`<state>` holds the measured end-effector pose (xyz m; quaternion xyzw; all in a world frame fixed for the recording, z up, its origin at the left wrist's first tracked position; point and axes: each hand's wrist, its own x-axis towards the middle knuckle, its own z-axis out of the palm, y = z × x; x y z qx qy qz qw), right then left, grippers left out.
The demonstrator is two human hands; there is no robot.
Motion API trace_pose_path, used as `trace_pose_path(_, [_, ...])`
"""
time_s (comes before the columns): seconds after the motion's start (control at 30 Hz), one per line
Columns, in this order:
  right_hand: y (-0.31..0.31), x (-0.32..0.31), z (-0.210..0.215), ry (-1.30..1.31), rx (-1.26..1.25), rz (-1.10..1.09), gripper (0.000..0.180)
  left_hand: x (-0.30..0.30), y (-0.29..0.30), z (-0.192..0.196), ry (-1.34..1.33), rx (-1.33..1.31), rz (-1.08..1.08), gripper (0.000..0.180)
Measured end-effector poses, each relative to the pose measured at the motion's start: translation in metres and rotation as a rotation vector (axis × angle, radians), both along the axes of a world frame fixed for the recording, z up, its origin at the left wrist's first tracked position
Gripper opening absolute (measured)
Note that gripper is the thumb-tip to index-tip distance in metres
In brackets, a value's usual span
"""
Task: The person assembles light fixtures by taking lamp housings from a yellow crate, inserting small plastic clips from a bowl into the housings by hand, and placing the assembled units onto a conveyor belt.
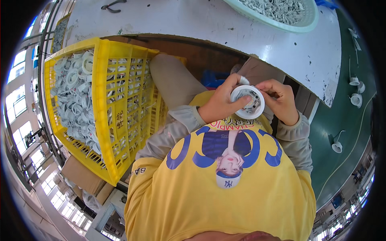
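In front of my chest, my left hand (224, 100) grips a white round lamp housing (260, 111) with its open side facing up. My left thumb presses down inside the rim, where a board with small electronic parts shows. A white wrap covers one of that hand's fingertips. My right hand (281, 99) is closed at the housing's far right rim, thumb and fingers pinched together. Whatever lies between those fingertips is hidden.
A yellow plastic crate (103, 108) full of white lamp parts (74, 108) stands at my left. On the white table (181, 24) ahead are pliers (113, 6) and a pale green basket (297, 27) of small metal pieces. Several white lamps (356, 99) lie on a green surface (341, 120) at right.
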<state>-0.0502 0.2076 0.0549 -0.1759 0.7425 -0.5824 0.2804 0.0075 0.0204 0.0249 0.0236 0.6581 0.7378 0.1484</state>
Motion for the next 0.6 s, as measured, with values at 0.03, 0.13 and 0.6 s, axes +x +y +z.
trace_pose_path(0.03, [0.001,0.001,-0.002,-0.006,0.003,0.002,0.014,0.001,0.003,0.001,-0.004,0.044,0.044,0.028])
trace_pose_path(0.13, [0.002,0.003,-0.007,-0.004,-0.037,-0.005,0.013,0.0,0.002,0.001,-0.016,0.068,0.017,0.028])
trace_pose_path(0.6, [0.005,0.008,-0.023,-0.162,-0.21,-0.01,0.012,-0.001,-0.001,-0.001,-0.006,-0.007,-0.087,0.025])
